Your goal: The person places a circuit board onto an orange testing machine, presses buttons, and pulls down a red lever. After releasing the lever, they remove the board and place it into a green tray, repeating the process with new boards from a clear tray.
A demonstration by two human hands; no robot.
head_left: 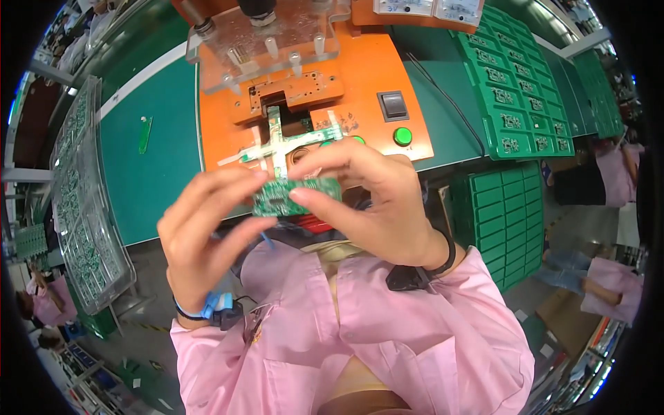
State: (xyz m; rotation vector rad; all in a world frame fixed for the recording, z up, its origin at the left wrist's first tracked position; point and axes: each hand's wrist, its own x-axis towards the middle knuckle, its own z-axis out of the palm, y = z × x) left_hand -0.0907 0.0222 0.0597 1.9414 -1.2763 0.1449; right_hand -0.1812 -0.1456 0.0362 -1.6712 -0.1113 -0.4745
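Pinching the green circuit board (266, 202) between thumb and fingers, your right hand (384, 197) leaves much of its bumpy face uncovered, perhaps to spare the parts. Your left hand (200, 221) curves around its left end; whether it grips, I cannot tell. Beyond your grip sits a smooth orange machine (366, 76).

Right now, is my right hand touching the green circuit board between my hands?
Touching: the head view shows your right hand, thumb on the green circuit board.
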